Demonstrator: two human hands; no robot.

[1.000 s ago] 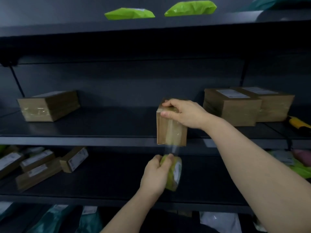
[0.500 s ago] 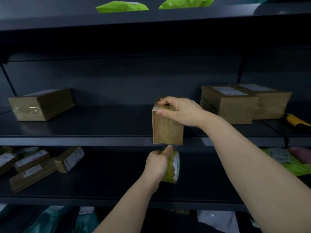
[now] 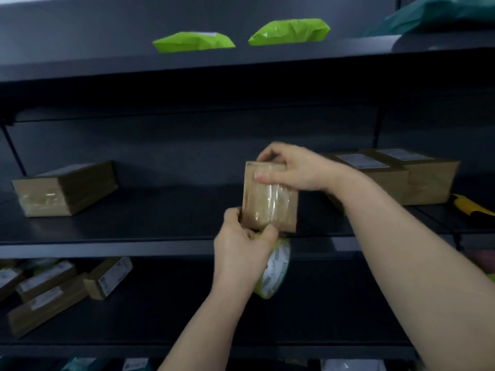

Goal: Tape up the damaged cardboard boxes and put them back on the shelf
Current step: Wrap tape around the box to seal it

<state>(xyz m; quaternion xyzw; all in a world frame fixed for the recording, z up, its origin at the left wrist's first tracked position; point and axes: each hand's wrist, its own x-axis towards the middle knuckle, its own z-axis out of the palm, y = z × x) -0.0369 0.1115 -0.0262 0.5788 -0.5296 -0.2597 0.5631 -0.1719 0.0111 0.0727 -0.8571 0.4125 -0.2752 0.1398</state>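
1 box [image 3: 270, 207] in R hand [image 3: 297, 170], tape [image 3: 276, 269] in L hand [image 3: 241, 253]

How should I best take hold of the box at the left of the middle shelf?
Probably grip the box across its two long sides, near the taped end, coming from the front: it lies flat with that end toward the shelf edge.

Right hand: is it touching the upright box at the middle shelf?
Touching. The head view shows the right hand gripping the upright box at its top, thumb across the taped front face.
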